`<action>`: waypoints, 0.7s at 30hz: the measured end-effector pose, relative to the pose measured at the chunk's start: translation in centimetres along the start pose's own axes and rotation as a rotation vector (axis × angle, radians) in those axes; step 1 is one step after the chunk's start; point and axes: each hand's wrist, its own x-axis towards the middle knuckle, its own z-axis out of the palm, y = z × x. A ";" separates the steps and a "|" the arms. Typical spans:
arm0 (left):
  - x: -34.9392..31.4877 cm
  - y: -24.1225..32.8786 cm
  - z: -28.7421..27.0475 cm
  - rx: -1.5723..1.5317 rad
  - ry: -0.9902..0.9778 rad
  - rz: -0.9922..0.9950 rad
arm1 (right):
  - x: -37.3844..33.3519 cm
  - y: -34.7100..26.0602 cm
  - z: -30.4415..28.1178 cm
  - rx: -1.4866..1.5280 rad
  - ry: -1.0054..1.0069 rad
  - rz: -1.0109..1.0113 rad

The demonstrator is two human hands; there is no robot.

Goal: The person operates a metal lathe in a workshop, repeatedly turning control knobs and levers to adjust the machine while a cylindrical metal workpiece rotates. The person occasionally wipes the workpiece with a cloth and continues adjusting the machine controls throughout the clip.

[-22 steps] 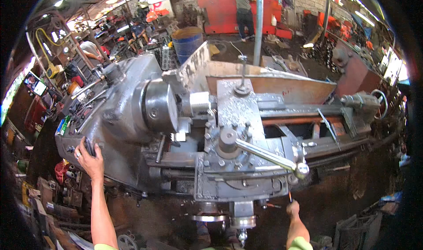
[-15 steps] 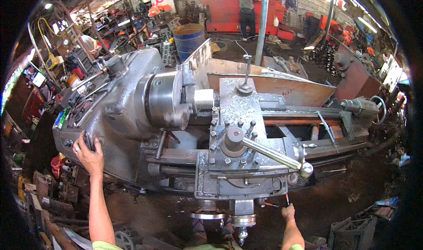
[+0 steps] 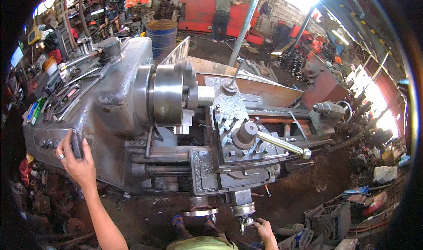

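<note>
**Lathe controls in both hands, cross-slide crank taken up**

Since the earlier frames, the right hand [image 3: 264,229] had dropped lower and closed in on the small crank handle [image 3: 243,221] under the cross-slide handwheel [image 3: 243,209]; the left hand [image 3: 76,159] had kept its place on the headstock's front.

Head view: the left hand's fingers were wrapped around a dark lever [image 3: 76,143] on the grey headstock [image 3: 103,109] — clamped on it, thumb to one side. The right hand's fingers curled at the crank handle, touching it; whether they were fully closed around it could not be told, as the hand sat at the picture's lower edge. A short bright workpiece [image 3: 205,95] stuck out of the chuck [image 3: 169,95], with the tool post [image 3: 246,133] and its long handle [image 3: 282,145] on the carriage to the right of it, apart from the stock. Another person [image 3: 223,9] stood well away at the back, by a red bench.

By my judgement the step in hand was setting up a cut — one hand on a headstock control, the other on the feed. The next move would call for a slow, steady turn of the crank, bringing the tool toward the stock without jamming it in.
</note>
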 end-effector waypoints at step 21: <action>0.1 -0.3 -0.7 -0.073 -0.006 0.067 | -7.8 -3.8 10.5 -0.142 0.353 -0.308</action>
